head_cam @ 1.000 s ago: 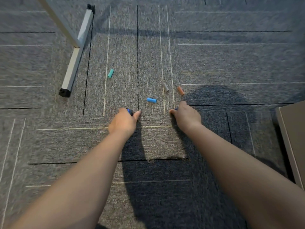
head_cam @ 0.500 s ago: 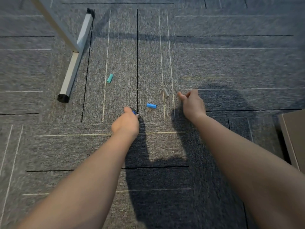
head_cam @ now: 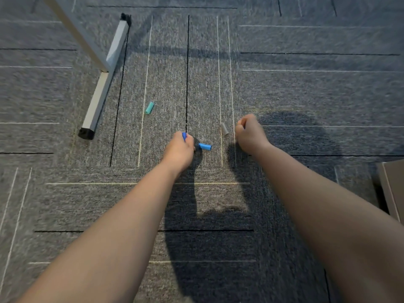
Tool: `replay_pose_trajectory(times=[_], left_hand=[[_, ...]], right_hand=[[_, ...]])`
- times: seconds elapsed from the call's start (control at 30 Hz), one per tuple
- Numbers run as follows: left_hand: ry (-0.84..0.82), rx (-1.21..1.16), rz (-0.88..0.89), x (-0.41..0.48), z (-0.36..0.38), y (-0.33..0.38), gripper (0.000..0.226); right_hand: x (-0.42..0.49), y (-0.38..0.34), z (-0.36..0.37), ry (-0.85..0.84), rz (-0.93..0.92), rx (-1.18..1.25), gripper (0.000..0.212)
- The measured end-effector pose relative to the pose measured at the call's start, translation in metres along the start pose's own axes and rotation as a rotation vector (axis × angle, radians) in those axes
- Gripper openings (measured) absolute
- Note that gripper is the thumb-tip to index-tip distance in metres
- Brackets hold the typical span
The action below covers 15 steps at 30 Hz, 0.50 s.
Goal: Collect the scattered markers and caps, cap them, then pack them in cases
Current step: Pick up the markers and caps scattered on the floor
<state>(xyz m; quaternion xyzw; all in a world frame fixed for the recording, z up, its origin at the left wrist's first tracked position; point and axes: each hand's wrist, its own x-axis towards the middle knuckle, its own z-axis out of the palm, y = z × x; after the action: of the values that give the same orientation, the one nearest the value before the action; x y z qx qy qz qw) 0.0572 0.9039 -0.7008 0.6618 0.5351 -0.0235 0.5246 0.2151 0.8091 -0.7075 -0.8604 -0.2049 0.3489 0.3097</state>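
Observation:
Marker caps lie scattered on the grey carpet. My left hand (head_cam: 179, 149) is closed around a dark blue cap (head_cam: 184, 136), whose tip pokes out above the fingers. A light blue cap (head_cam: 205, 146) lies just right of that hand. A grey cap (head_cam: 224, 129) sits between my hands, close to the left of my right hand (head_cam: 249, 134). That hand is curled into a fist over the spot where an orange cap lay; the cap is hidden inside the fist. Further back on the left lies a teal cap (head_cam: 149, 107). No markers or cases are in view.
A grey metal furniture foot (head_cam: 98, 99) with black end caps runs diagonally across the carpet at the left, joined by a slanted leg. The corner of a tan box (head_cam: 393, 189) shows at the right edge. My arms cast dark shadows on the carpet.
My right hand moved forward to the orange cap and closed over it; the cap is gone from the carpet. My left hand kept the dark blue cap and shifted slightly forward.

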Motion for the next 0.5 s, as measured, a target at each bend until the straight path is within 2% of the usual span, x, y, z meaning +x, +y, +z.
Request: replay_pose_trajectory(times=[0.1, 0.23, 0.3, 0.4, 0.5], left_hand=[[-0.013, 0.254, 0.061, 0.001, 0.004, 0.007, 0.023], [0.005, 0.696, 0.178, 0.002, 0.014, 0.008, 0.023], [-0.016, 0.817, 0.226, 0.006, 0.017, 0.006, 0.022], [-0.035, 0.926, 0.326, 0.011, 0.02, 0.009, 0.021], [-0.058, 1.027, 0.441, 0.011, 0.021, 0.009, 0.024]], right_hand=[[0.002, -0.005, 0.007, -0.011, -0.07, -0.12, 0.013], [0.004, -0.01, 0.015, -0.036, -0.052, -0.31, 0.029], [0.007, -0.014, 0.017, -0.05, -0.063, -0.436, 0.032], [0.014, -0.021, 0.02, -0.095, -0.082, -0.559, 0.027], [0.017, -0.024, 0.026, -0.107, -0.076, -0.636, 0.011]])
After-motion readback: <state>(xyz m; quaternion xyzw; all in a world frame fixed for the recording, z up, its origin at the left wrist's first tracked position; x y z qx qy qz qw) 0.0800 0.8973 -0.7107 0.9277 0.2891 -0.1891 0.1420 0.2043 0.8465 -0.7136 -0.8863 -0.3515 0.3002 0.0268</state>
